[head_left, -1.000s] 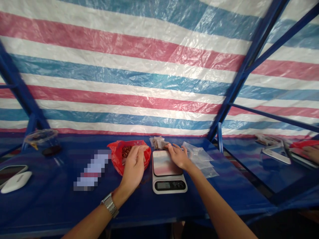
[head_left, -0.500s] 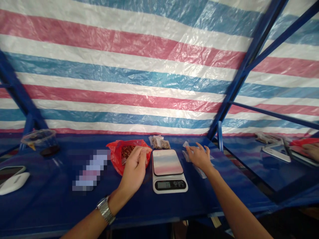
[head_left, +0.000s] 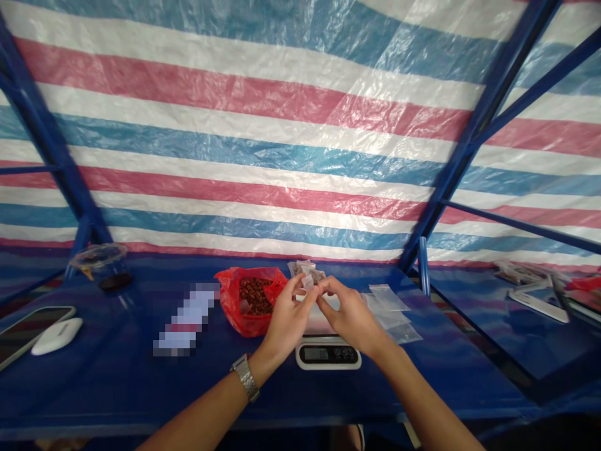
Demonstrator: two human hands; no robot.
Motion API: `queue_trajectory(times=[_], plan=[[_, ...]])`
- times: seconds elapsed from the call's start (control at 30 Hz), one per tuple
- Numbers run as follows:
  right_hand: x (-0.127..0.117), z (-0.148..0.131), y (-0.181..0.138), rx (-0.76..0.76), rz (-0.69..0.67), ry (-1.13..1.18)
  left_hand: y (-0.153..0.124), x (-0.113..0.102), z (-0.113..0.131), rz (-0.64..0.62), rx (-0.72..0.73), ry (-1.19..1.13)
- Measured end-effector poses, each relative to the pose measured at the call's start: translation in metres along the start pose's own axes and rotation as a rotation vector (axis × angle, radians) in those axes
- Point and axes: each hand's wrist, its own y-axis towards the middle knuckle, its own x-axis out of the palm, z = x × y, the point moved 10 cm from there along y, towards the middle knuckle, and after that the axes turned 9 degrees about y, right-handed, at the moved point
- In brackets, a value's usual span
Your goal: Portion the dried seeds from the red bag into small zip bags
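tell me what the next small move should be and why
Probably ease the left hand and right hand slightly apart to open what looks like a small clear bag: their fingertips meet at it above the digital scale, and the red plastic bag of brown pieces sits open alongside.

A small clear bag (head_left: 308, 280) is pinched above the scale (head_left: 328, 356).
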Motion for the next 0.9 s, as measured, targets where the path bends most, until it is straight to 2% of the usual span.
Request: queue_trajectory(times=[0.13, 0.23, 0.47, 0.63, 0.7, 0.83, 0.9], plan=[[0.009, 0.003, 0.0, 0.02, -0.012, 0.161, 0.003, -0.009, -0.005, 0.01, -0.058, -0.165], [0.015, 0.01, 0.001, 0.054, -0.051, 0.23, 0.001, -0.022, -0.001, 0.01, -0.021, -0.177], [0.033, -0.007, 0.008, -0.035, -0.126, 0.052, -0.009, -0.043, 0.005, -0.051, 0.07, 0.043], [0.045, -0.024, 0.006, -0.049, -0.154, 0.102, -0.019, -0.034, -0.003, -0.315, -0.063, -0.203], [0.05, -0.027, 0.003, -0.031, -0.186, 0.114, -0.025, -0.035, -0.006, -0.385, -0.113, -0.252], [0.058, -0.034, 0.003, -0.022, -0.214, 0.143, -0.032, -0.055, -0.006, -0.376, -0.128, -0.206], [0.058, -0.034, 0.008, -0.026, -0.152, 0.158, -0.032, -0.074, -0.006, -0.302, -0.13, -0.157]])
